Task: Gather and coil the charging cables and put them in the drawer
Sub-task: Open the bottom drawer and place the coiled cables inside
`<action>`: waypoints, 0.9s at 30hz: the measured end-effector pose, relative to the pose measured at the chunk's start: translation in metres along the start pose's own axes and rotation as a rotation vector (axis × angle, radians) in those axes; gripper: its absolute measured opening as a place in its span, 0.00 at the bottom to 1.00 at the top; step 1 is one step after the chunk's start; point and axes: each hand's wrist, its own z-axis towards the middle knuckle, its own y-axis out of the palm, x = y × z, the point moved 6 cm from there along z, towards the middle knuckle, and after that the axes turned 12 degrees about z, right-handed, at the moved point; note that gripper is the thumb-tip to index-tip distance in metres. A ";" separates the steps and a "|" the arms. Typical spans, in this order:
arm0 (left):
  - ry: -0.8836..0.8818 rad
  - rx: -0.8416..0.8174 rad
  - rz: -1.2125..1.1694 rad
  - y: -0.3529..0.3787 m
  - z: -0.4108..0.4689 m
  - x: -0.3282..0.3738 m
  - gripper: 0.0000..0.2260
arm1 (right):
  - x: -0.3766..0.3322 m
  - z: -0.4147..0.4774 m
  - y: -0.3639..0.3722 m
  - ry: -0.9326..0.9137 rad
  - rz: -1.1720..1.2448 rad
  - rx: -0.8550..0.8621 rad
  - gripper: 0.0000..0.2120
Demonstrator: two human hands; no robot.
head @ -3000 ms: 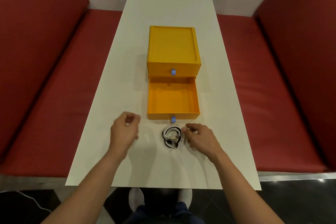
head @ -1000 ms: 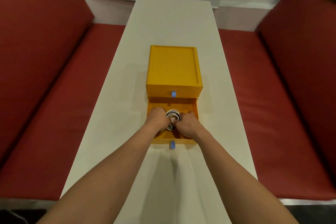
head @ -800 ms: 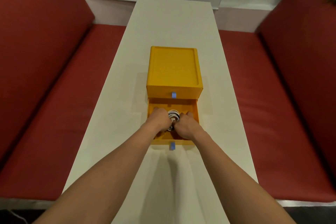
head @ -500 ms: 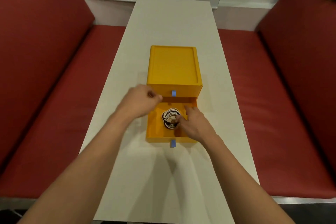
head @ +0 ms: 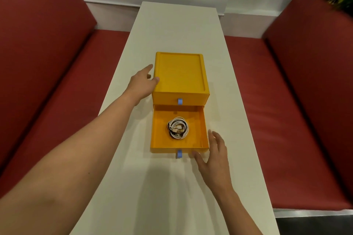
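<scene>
Centre frame, the coiled cables (head: 178, 127) lie inside the open yellow drawer (head: 204, 129). The left hand (head: 142, 84), open, steadies the box (head: 179, 74); the right hand (head: 214, 155), open and empty, touches the drawer's front corner, seemingly ready to push.

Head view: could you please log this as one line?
cables coiled in open drawer | left hand on cabinet | right hand at drawer front

No writing, label, brand, number or sign can be read anywhere; the yellow drawer unit (head: 179, 74), its open drawer (head: 158, 129) and the blue pull tabs (head: 179, 101) show plain surfaces only
</scene>
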 end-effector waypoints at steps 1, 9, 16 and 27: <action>-0.005 -0.030 -0.042 0.003 0.001 -0.002 0.26 | 0.004 0.003 0.002 0.096 0.064 -0.043 0.41; -0.012 -0.041 -0.081 0.010 0.006 -0.004 0.24 | 0.008 0.022 0.010 0.106 0.159 -0.138 0.25; -0.034 -0.064 -0.117 0.011 0.012 -0.005 0.25 | -0.001 0.069 0.011 0.101 0.157 -0.142 0.32; -0.075 -0.103 -0.158 0.012 0.013 -0.005 0.25 | -0.022 0.138 0.012 0.106 0.202 -0.034 0.27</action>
